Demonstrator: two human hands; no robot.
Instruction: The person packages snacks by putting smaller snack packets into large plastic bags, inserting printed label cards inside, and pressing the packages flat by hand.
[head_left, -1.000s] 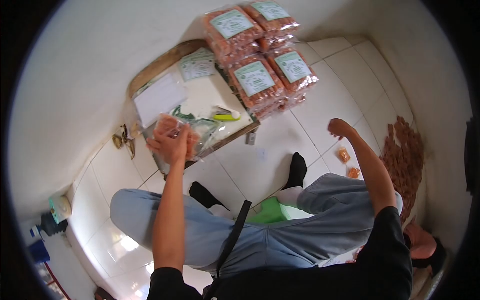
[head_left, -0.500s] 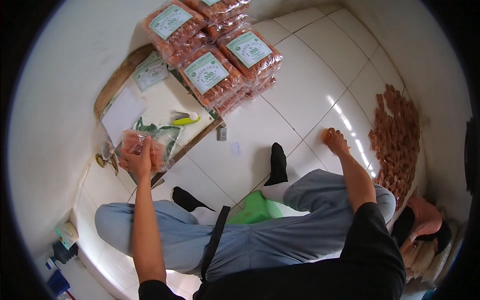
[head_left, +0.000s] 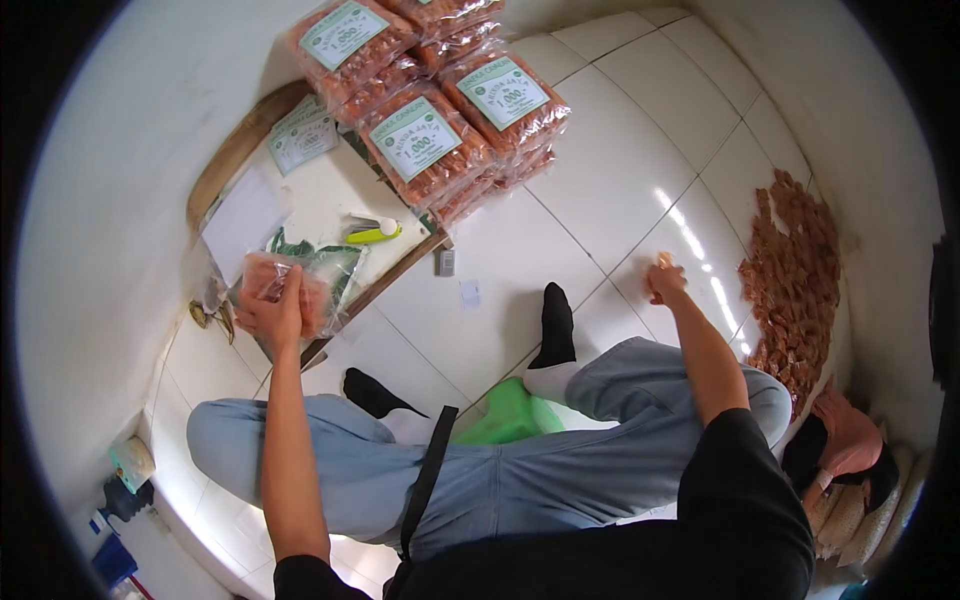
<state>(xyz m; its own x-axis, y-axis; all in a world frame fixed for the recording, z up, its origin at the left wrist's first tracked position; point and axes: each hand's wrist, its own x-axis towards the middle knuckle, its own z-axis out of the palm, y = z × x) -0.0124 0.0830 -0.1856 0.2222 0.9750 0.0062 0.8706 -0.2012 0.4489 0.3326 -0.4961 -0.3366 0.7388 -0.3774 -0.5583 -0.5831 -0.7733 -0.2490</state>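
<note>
The left hand's [head_left: 272, 318] grip pinches a clear bag [head_left: 317, 300] by the table's [head_left: 390, 284] near corner; the right hand [head_left: 668, 284] pinches, seemingly, a small packet [head_left: 664, 259].

This looks to me like a small packing room for bagged goods; whether it sits inside a home, I can't tell. Filled clear bags [head_left: 460, 165] are piled by the edge of a low worktop [head_left: 345, 190], printed labels marked "1.000" showing through. Loose labels [head_left: 303, 138] and a lime stapler [head_left: 374, 233] lie on it. Small brown packets [head_left: 795, 285] spread over the white tiled floor [head_left: 540, 235], and another person [head_left: 850, 440] bends beside stuffed sacks [head_left: 868, 530].
</note>
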